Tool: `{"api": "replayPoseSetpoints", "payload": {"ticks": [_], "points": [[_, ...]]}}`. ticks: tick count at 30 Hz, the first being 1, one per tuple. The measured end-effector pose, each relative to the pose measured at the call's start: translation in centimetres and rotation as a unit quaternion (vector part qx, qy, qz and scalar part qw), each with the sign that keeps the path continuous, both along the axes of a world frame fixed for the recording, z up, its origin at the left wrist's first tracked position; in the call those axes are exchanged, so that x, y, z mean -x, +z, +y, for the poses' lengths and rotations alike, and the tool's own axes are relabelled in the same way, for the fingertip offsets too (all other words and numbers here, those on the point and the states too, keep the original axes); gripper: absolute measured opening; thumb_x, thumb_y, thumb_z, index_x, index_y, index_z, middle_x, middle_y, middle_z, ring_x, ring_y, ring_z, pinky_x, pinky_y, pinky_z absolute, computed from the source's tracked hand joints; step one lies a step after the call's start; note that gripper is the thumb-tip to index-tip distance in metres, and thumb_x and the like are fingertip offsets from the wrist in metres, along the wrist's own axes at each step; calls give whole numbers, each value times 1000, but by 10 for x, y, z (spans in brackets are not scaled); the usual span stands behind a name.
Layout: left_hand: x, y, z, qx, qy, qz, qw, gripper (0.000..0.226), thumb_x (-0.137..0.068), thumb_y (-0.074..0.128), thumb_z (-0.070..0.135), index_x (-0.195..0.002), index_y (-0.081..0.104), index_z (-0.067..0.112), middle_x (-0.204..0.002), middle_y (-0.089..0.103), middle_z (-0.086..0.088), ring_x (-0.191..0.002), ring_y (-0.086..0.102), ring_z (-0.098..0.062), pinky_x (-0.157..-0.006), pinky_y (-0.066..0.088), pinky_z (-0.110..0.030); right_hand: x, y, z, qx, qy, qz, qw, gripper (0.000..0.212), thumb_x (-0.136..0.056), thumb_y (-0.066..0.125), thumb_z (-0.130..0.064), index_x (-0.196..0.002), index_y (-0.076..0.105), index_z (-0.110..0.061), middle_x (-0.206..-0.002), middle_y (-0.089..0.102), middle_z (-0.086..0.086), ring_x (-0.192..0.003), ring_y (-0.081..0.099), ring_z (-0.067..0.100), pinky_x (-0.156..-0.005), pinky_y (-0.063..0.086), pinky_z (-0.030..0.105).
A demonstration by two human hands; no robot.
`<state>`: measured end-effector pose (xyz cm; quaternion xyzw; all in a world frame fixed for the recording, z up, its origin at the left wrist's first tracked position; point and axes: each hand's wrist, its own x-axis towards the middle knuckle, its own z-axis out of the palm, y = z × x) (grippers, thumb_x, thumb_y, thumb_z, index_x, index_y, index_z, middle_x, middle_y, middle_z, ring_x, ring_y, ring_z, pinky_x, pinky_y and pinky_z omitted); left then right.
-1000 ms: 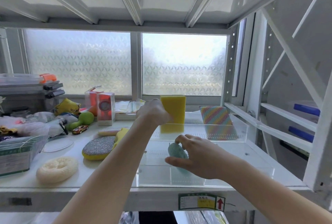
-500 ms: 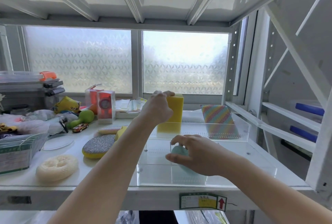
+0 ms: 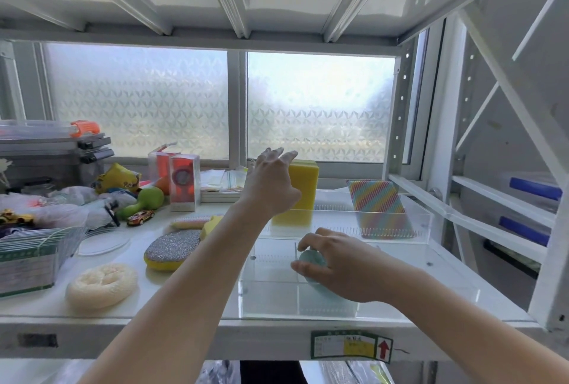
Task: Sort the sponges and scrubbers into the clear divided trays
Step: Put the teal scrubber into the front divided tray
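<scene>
Here, a white shelf holds everything. On its right side sit two clear trays, one behind the other. The back tray has a yellow sponge standing up at its left end and a rainbow striped cloth leaning at its right end. The front tray has a thin clear wall across it, and a small teal scrubber stands in it just right of that wall.

The left hand is up by the yellow sponge with its fingers spread wide, and it is hard to tell if they touch the sponge top. The right hand reaches into the front tray, and its curled fingers and thumb pinch the teal scrubber.

On the left side of the shelf lie a round loofah pad near the front edge, a sparkly silver scrubber with a yellow bottom behind it, and a little toy car farther back
</scene>
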<state>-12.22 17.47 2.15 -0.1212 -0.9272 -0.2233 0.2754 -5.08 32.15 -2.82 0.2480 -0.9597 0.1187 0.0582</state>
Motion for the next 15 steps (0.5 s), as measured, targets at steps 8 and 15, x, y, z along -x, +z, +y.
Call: {"api": "replayPoseSetpoints", "payload": {"ticks": [8,15], "points": [[1,-3,-3,9,-32,-10,999,71,-75,60,16,-142,37,22,-145,42,-3,-134,37,-24,-112,29,-41,-1,-1,-2,-1,12,23,1000,48,-92,40,-56,-123,51,-22,-123,53,-2,-102,53,17,-79,37,28],[-15,6,-22,-49,-49,21,997,75,-85,54,49,-148,16,32,-159,15,0,-147,8,-18,-119,11,-43,-6,16,-16,41,43,96,994,56,-88,44,-59,-134,41,-26,-137,46,-7,-119,51,15,-97,42,30]]}}
